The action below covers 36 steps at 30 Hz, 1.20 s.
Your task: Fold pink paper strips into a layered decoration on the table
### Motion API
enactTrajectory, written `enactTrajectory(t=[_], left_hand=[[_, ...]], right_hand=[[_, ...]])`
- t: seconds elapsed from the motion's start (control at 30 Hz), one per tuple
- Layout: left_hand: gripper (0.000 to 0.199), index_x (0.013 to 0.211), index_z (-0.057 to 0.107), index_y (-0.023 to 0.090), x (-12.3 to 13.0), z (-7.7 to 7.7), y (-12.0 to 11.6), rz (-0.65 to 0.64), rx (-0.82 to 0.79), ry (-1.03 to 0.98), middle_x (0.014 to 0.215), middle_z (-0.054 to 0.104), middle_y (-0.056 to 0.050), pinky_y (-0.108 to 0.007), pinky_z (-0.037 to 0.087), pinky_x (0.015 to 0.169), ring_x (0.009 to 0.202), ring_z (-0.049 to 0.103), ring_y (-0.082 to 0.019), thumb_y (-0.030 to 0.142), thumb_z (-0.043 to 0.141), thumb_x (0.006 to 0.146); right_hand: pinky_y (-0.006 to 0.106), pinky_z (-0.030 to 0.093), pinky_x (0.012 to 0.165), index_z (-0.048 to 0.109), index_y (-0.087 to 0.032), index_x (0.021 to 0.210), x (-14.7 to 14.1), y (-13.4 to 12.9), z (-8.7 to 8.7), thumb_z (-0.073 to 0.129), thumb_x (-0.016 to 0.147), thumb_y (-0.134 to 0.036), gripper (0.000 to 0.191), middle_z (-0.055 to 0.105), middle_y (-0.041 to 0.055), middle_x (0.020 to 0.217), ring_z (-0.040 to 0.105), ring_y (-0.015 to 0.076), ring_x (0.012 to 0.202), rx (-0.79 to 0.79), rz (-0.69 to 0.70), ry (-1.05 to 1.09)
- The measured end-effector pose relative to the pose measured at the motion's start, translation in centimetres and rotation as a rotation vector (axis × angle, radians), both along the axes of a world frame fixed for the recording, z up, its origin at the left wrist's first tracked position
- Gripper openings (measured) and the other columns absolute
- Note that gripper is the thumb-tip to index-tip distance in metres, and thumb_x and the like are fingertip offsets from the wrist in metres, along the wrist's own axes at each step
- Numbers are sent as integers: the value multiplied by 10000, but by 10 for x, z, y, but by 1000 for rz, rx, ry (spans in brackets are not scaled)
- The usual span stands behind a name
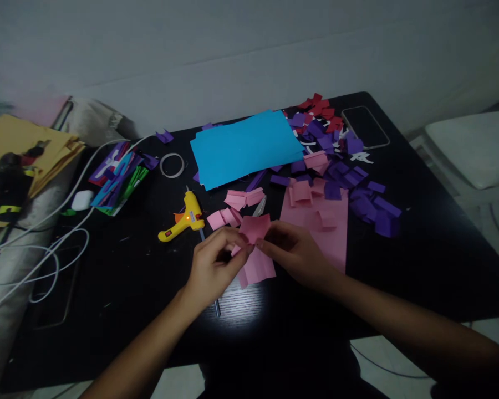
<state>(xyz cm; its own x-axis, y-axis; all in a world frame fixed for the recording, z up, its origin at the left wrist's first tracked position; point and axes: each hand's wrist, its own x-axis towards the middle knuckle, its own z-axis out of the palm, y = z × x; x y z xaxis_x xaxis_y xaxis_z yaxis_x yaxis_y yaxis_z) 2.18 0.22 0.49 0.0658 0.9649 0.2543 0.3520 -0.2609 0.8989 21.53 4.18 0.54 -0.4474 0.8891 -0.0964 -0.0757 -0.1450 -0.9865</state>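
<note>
Between my two hands, a small pink paper piece [255, 226] is pinched at its lower edge. My left hand [219, 259] holds its left side, thumb and fingers together. On the other side my right hand [291, 249] grips it with thumb and index finger. Beneath them lies a creased pink strip [258, 269]. Small folded pink pieces [244, 198] and a metal blade tip [259, 207] sit just beyond my fingers. A larger pink sheet [336, 244] with folded pink pieces on it lies partly under my right hand.
A yellow glue gun [185, 218] and a tape ring [172, 165] lie left of blue sheets [247, 147]. Purple pieces [363, 205] and red pieces [322, 108] are scattered right. A phone [365, 126] is at the back right; white cables [52, 249] cross the left side.
</note>
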Motion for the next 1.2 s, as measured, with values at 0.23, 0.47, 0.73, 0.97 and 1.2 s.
enactTrajectory(t=[0.23,0.47,0.73,0.97,1.2], left_hand=[[176,1011,561,209,5,4,0,32,-265,-343,951,677,-28,-235,507,672,759,623,-123,219,716,928],[184,1057,642,196,3,-1,3,-10,-334,-360,910,710,-45,-258,538,662,787,677,-161,271,731,914],[147,912,669,187,4,7,6,11,-396,-338,841,709,-19,-254,510,636,720,643,-148,302,758,898],[161,892,694,176,5,10,6,-24,-407,-347,847,716,-20,-259,505,699,775,653,-154,322,761,900],[165,899,702,181,4,10,6,-32,-409,-333,830,720,-23,-269,507,684,747,653,-158,332,768,896]], right_hand=[[389,605,863,778,-224,1073,1,-2,-2,763,901,-357,218,798,66,1058,755,250,991,25,-14,-72],[385,622,798,788,-263,1133,2,-2,2,782,872,-307,265,804,56,1072,754,267,1003,96,-27,-221],[359,601,802,763,-212,1089,0,-1,1,743,885,-286,218,796,62,1004,751,225,921,36,17,-69],[350,583,834,747,-196,981,0,1,-2,749,872,-292,146,786,51,972,737,218,916,-19,7,-38],[353,570,822,738,-198,934,1,3,-4,751,869,-326,144,771,51,939,722,210,882,-23,14,-45]])
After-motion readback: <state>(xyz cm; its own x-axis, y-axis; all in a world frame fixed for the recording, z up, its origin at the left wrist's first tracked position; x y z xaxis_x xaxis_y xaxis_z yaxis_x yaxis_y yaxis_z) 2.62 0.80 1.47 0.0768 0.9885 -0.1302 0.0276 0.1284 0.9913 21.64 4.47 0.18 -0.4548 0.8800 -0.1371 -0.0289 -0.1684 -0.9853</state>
